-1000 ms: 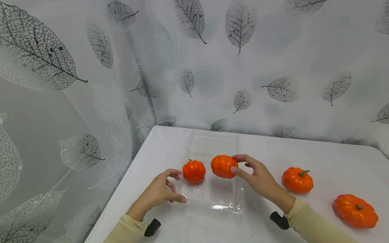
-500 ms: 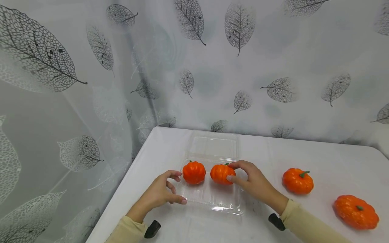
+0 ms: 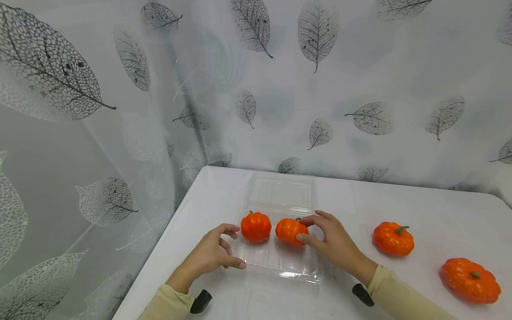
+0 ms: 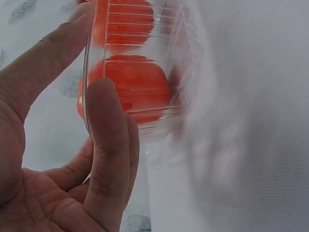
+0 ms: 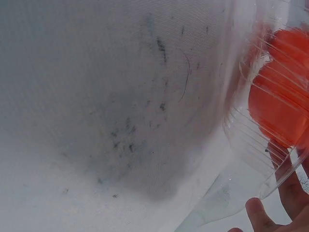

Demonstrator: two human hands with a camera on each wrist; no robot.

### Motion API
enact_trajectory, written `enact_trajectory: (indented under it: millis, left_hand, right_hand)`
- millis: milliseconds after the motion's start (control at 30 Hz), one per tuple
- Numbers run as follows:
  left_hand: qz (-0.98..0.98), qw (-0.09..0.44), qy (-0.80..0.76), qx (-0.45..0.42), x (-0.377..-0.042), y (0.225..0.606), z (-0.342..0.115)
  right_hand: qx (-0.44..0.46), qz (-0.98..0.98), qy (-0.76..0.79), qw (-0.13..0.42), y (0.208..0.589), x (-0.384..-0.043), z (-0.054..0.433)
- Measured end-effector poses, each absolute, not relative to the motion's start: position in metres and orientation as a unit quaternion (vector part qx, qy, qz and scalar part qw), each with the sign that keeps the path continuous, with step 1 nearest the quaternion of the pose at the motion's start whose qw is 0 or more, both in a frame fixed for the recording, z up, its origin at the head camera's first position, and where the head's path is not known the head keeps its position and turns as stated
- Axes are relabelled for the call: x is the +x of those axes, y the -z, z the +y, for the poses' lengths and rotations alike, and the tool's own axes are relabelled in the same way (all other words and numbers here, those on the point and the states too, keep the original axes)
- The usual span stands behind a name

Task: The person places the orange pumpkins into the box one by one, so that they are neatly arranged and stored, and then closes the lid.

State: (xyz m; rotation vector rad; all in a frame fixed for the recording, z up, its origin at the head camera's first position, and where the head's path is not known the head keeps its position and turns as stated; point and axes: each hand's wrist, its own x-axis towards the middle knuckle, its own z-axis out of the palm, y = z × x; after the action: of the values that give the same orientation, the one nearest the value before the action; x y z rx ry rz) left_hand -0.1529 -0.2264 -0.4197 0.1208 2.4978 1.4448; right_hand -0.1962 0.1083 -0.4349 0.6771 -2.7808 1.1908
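The surface (image 3: 436, 218) bears a clear container (image 3: 274, 257), one pumpkin (image 3: 392, 240) at its three o'clock, another pumpkin (image 3: 468, 282) at that one's four.

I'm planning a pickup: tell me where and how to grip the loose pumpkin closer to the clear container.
I'd grip the pumpkin across its rounded, ribbed sides, coming from above with the right hand once free. Squat and resting on the table, it offers bulging sides to pinch; the thin green stem seems a poorer hold.
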Motion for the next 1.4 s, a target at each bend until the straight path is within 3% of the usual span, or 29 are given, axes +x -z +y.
enact_trajectory:
  millis: [333,1033,1400]
  left_hand:
    - [0.859,0.125,-0.493,0.049,-0.153,0.419,-0.226]
    - [0.864,0.127,-0.485,0.045,-0.153,0.419,-0.224]
    - [0.862,0.125,-0.49,0.044,-0.153,0.418,-0.223]
  right_hand:
    - [0.242,-0.919,-0.303,0.075,0.436,-0.197,0.105]
    - [0.236,-0.927,-0.279,0.078,0.439,-0.191,0.111]
    - [0.183,-0.927,-0.316,0.088,0.426,-0.178,0.135]
